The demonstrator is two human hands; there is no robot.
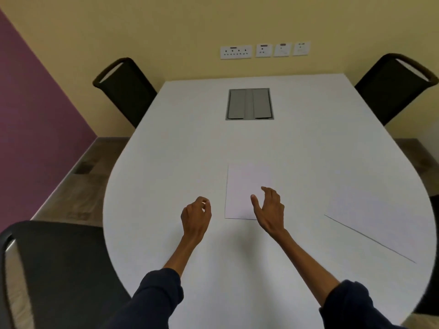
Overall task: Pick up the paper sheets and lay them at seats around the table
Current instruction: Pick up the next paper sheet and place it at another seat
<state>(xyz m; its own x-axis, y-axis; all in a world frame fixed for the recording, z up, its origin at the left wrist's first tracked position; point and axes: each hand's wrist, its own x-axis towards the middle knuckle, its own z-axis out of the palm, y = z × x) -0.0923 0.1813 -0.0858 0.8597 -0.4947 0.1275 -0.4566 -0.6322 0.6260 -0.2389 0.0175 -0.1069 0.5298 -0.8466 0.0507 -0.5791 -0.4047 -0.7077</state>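
Observation:
A white paper sheet (242, 186) lies flat on the white table (190, 138), just ahead of my hands. A second sheet (380, 217) lies at an angle near the table's right edge. My right hand (269, 210) hovers over the near right corner of the middle sheet, fingers spread and empty. To the left of that sheet my left hand (196, 216) hangs above bare table, its fingers curled loosely with nothing in them.
Black chairs stand at the far left (126, 89), far right (394, 84) and near left (54, 269). A grey cable hatch (249, 103) is set into the far middle of the table. Wall sockets (263, 50) sit behind it.

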